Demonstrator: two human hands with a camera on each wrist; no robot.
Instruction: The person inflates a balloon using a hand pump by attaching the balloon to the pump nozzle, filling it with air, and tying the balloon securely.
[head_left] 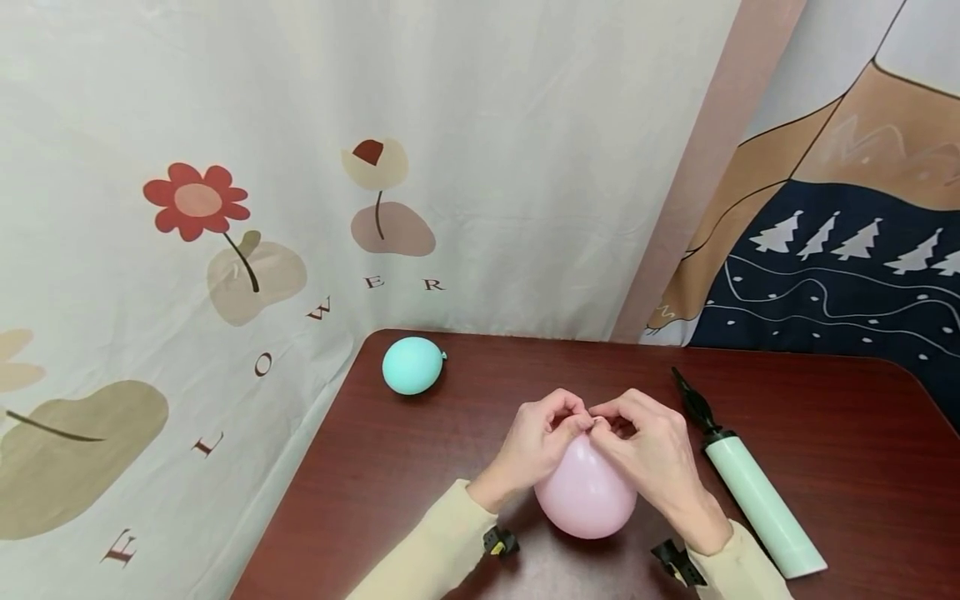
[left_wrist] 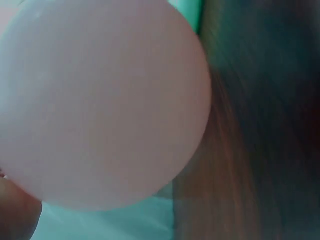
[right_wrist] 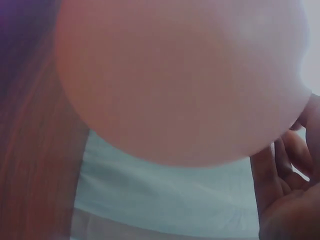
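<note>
A pink inflated balloon (head_left: 587, 493) hangs below both hands, its neck end upward. My left hand (head_left: 534, 442) pinches the neck between thumb and fingers. From the other side my right hand (head_left: 654, 446) pinches the same neck, with fingertips close to the left ones. The neck itself is mostly hidden by the fingers. In the left wrist view the balloon (left_wrist: 105, 105) fills most of the picture, with a bit of hand (left_wrist: 17, 210) at the lower left. The right wrist view has the balloon (right_wrist: 185, 85) above curled fingers (right_wrist: 267, 175).
A tied turquoise balloon (head_left: 412, 366) lies at the table's far left corner. To the right of my right hand lies a pale green hand pump (head_left: 765, 504) with a black nozzle (head_left: 696, 403). Printed curtains (head_left: 525, 167) hang behind the dark red table (head_left: 360, 492).
</note>
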